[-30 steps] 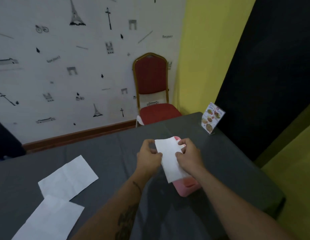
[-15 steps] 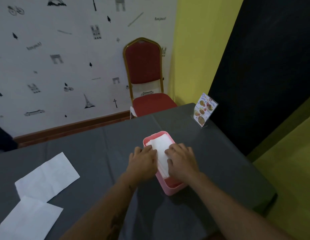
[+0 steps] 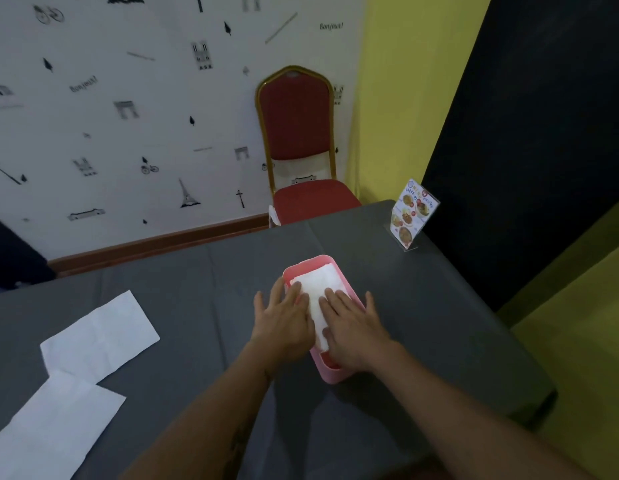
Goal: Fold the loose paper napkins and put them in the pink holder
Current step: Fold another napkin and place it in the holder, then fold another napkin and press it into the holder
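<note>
Both hands, left hand (image 3: 284,322) and right hand (image 3: 353,329), press flat, fingers straight (grip apart), on the folded napkin (image 3: 318,289) inside the pink holder (image 3: 330,377).

Bare table (image 3: 204,292) lies open between the pink holder (image 3: 330,374) and two loose napkins (image 3: 100,336) at left; menu stand (image 3: 413,214) occupies the far right corner
</note>
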The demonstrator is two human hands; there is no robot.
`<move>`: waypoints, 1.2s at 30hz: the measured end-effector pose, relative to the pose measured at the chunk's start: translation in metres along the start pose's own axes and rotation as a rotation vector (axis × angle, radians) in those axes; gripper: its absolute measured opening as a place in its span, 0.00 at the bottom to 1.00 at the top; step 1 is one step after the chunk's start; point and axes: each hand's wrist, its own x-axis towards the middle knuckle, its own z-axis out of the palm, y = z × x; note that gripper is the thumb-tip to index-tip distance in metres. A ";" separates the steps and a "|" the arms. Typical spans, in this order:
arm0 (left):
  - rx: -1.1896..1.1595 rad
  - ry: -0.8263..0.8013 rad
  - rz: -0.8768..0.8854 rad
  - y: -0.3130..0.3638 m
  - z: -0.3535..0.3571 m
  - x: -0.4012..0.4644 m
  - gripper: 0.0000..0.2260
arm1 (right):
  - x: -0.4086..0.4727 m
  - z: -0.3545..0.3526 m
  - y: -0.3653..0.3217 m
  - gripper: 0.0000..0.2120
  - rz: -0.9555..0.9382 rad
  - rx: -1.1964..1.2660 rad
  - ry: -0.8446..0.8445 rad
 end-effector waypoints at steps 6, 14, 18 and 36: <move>-0.050 0.012 -0.033 0.003 -0.012 -0.004 0.23 | -0.002 -0.013 -0.003 0.36 0.019 0.057 -0.022; -0.606 0.284 -0.242 -0.013 -0.023 -0.052 0.14 | -0.017 -0.044 -0.017 0.26 -0.057 0.342 0.245; -0.683 0.376 -0.366 -0.051 -0.012 -0.092 0.15 | -0.011 -0.056 -0.055 0.24 -0.153 0.446 0.286; -0.879 0.431 -0.829 -0.268 0.069 -0.270 0.16 | 0.032 0.002 -0.305 0.25 -0.202 0.469 -0.082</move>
